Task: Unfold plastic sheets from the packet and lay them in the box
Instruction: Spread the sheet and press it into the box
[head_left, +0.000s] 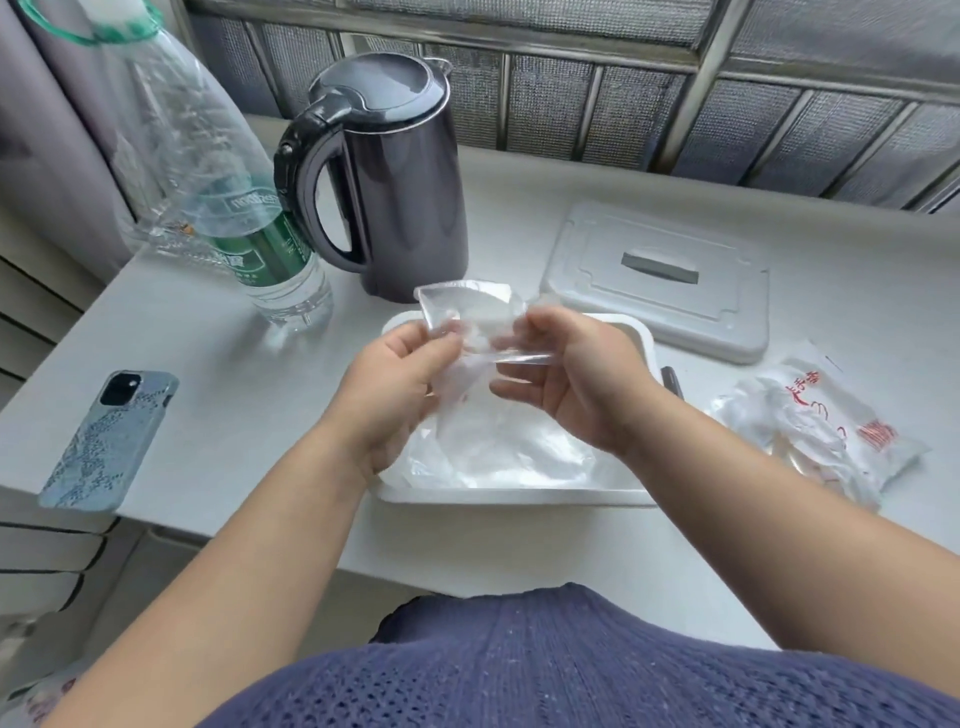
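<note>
- Sheet was up over the box, partly folded, held between both hands.
- Left hand pinched the sheet's left edge, thumb and fingers curled on the film.
- Right hand gripped the right side under the thumb; lower fingers looked loose, and blur hid the exact contact.
- Box sat on the table right in front of the person, with clear plastic already lying inside.
- Packet lay right of the box, apart from it; lid lay behind the box.
- Step, my read: unfolding one sheet, not yet laid.
- Next move called for drawing the hands apart to open the folds, then lowering the sheet flat onto the plastic in the box.
- Film looked thin and probably clingy, so a gentle pull.
</note>
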